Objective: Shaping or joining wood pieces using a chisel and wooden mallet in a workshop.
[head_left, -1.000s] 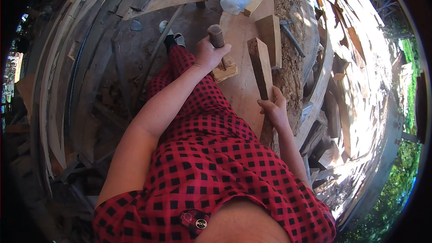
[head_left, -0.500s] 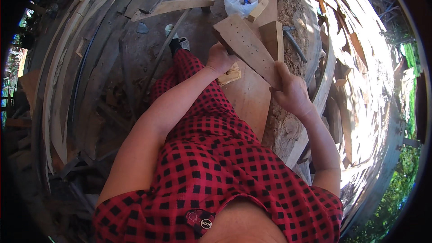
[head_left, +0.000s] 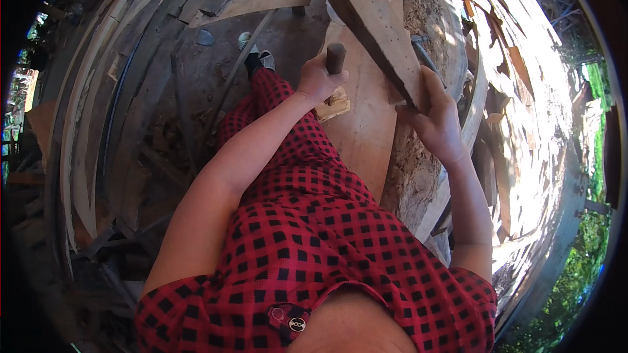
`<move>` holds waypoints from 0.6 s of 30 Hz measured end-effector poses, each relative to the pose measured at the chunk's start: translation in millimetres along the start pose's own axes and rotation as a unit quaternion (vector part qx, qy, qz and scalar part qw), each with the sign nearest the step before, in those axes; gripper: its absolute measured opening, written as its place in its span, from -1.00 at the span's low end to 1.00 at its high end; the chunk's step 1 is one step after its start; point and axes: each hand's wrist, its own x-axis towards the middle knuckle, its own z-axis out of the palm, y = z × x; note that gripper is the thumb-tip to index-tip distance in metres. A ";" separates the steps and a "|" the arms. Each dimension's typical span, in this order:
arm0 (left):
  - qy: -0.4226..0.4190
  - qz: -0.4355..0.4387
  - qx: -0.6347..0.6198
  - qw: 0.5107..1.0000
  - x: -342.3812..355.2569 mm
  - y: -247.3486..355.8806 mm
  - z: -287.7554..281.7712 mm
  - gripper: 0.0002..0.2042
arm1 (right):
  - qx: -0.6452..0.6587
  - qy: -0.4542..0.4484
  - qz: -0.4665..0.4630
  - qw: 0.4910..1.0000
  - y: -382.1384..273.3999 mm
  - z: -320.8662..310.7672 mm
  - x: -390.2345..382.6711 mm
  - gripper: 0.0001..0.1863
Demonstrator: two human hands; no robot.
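Brown wood formed the tool handle [head_left: 335, 57] in your left hand [head_left: 318, 82], standing nearly upright, its top bare above your thumb. That grip was wrapped closely around it, leaving no gap; where the tool's lower end met the work, you could not tell. Just below your fingers, the hollowed wood block [head_left: 335, 107] lay by the left edge of the surface [head_left: 363, 137], a long tan plank.

Your right hand [head_left: 435, 121] had its grip clasped around the near end of the wooden bat [head_left: 377, 34]. Half a second earlier the bat's broad face had covered the handle's top; now it had swung up and tipped onto its edge, angled over the surface toward the far end. Handle and bat looked well apart, which suggested a moment between strokes, with the handle held steady.

Farther out, the bat hid most of the plastic bag [head_left: 333, 13], leaving only a pale sliver near the surface's left edge, so whatever it contained could not be made out. Past the surface's right edge, a metal rod [head_left: 428, 60] rested on the rough log [head_left: 417, 183].
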 end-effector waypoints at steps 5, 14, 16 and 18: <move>-0.014 0.005 0.000 1.000 -3.3 8.7 1.0 -0.72 | 0.143 0.130 -0.023 0.981 11.7 24.0 -7.3 -0.31; 0.014 -0.016 -0.098 0.995 -18.9 -23.0 -20.6 -0.79 | 0.256 0.014 0.092 0.962 44.2 67.7 -23.3 -0.40; 0.011 -0.039 -0.193 0.980 -28.9 -28.9 -30.1 -0.82 | 0.270 0.036 0.105 0.956 53.7 90.9 -34.2 -0.47; 0.201 -0.218 -0.340 0.892 -38.7 -30.1 -33.0 -0.83 | 0.314 -0.059 0.230 0.919 66.1 113.3 -46.7 -0.55</move>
